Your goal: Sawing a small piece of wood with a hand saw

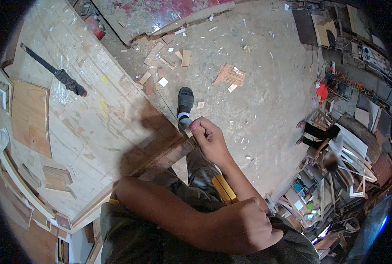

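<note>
My right hand (pixel 210 140) is at the near right corner of a large pale worktop (pixel 130 101), its fingers curled and thumb pressed in. What it pinches, if anything, is too small to make out. My left arm crosses in front of my body, and my left hand (pixel 258 226) is closed beside my right forearm; its fingers are largely hidden. A yellow, ridged, bar-like thing (pixel 224 189) shows between that hand and my right forearm; its lower end is hidden, and I cannot tell whether the hand grips it. Darker wood lines the worktop's near edge.
On the worktop lie a long dark tool with a wrapped handle (pixel 68 82) and a brown board (pixel 30 115). Wood offcuts (pixel 230 75) litter the concrete floor (pixel 266 97). My sandalled foot (pixel 185 100) stands by the worktop. Another person (pixel 321 141) is at the right among piled boards.
</note>
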Tool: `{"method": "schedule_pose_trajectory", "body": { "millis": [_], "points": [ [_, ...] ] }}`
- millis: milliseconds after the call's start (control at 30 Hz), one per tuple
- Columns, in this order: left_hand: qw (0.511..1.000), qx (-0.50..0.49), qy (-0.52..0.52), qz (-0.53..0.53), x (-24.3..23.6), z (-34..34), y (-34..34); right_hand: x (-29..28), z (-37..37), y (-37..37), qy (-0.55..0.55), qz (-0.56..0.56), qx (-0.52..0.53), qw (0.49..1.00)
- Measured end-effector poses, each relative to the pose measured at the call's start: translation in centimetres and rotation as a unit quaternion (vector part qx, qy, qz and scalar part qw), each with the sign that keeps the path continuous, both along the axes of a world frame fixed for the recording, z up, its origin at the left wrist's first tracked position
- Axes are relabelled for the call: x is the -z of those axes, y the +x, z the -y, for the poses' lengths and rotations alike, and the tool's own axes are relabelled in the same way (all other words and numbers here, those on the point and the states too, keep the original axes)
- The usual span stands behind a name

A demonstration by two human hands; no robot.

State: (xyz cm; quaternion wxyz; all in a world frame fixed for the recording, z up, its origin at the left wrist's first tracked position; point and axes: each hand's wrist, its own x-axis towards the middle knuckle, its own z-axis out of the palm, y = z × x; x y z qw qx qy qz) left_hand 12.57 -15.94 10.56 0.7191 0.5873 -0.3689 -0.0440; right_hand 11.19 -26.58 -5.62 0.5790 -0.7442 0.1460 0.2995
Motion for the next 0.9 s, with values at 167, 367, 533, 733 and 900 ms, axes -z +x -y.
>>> {"method": "schedule_pose_trajectory", "body": {
  "millis": [167, 367, 533, 733, 900],
  "points": [
    [0.997, 0.050, 0.039, 0.033, 0.0, -0.8, 2.3, 0.3, 0.2, -0.2, 0.016, -0.008, 0.008, 1.000],
    [0.996, -0.078, 0.012, 0.037, 0.0, 0.2, 1.1, 0.1, -0.2, -0.3, 0.034, -0.014, 0.011, 0.999],
    [0.995, 0.013, 0.060, 0.075, -2.4, -1.8, 1.8, 0.2, 0.2, -0.2, 0.026, -0.064, 0.037, 0.997],
    [0.992, -0.122, -0.004, 0.036, -1.0, -0.3, 1.0, 0.3, 0.3, -0.1, 0.003, -0.055, 0.016, 0.998],
    [0.999, -0.034, -0.006, 0.027, -0.7, -0.2, -0.2, 0.2, 0.2, 0.0, -0.011, -0.038, -0.016, 0.999]
  ]
}}
